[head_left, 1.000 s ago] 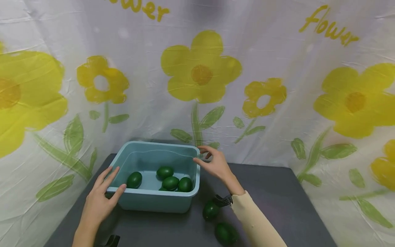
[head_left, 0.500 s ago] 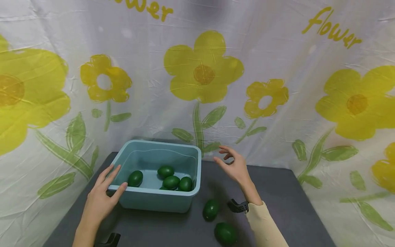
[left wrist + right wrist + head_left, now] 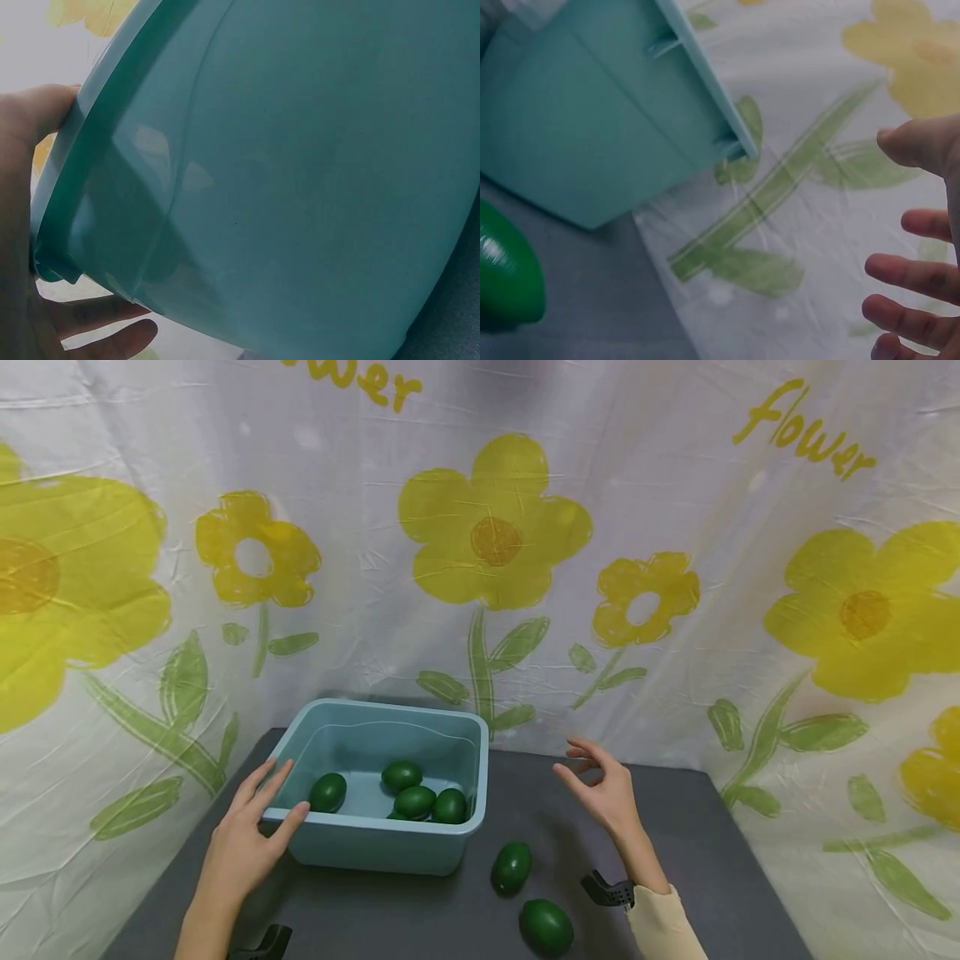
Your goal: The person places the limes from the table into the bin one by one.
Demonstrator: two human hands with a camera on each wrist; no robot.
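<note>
A light blue plastic bin (image 3: 375, 847) stands on the dark table, with several glossy dark green oval fruits (image 3: 415, 803) lying on its bottom. My left hand (image 3: 243, 839) rests at the bin's near left corner, fingers spread along the left rim and thumb on the front rim. The left wrist view shows that thumb (image 3: 52, 109) against the rim. To the right of the bin, my right hand (image 3: 603, 789) hovers above the table, apart from everything, its fingers loosely bent and holding nothing. Two more green fruits lie outside the bin, one (image 3: 512, 868) farther back and one (image 3: 547, 928) nearer.
A whitish curtain (image 3: 360, 635) printed with yellow flowers hangs right behind the table. The dark grey tabletop (image 3: 697, 852) stretches to the right beyond my right hand. Black straps with a device (image 3: 607, 889) sit on the wrists.
My right hand has left the bin's back right corner and moved right, away from the bin. The left hand stays at its corner, and the fruits lie as before.
</note>
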